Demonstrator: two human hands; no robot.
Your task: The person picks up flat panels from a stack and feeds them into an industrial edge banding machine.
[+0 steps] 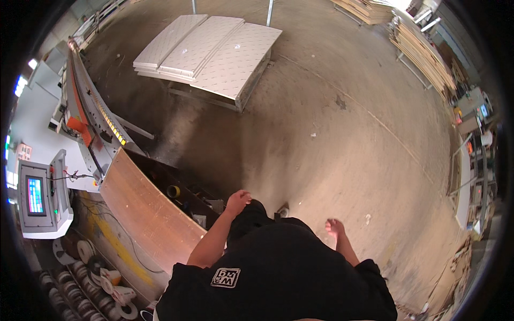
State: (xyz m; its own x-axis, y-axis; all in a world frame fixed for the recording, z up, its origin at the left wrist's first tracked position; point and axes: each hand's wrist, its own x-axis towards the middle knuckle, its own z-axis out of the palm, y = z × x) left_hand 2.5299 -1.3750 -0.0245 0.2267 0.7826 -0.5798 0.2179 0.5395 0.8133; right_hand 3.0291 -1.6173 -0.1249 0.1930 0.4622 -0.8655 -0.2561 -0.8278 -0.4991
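Observation:
My left hand (pixel 239 203) hangs over my front with its fingers curled in, and nothing shows in it. The nearest thing to it is a brown wooden board panel (pixel 152 206), with a dark compartment behind it that holds a yellow-rimmed roll (pixel 173 191) and other items too dim to name. Off to the right, my right hand (pixel 335 228) hangs beside my body above the concrete floor (pixel 369 187). Its fingers are loosely curled too, without a visible object. Neither hand touches anything in view.
A long machine (pixel 99 120) with a control screen box (pixel 40 198) lines the left. Rolls of banding (pixel 85 283) lie at lower left. White patterned panels (pixel 230 53) are stacked on a metal-legged table ahead. Board stacks (pixel 423 56) and a cluttered bench (pixel 463 187) stand right.

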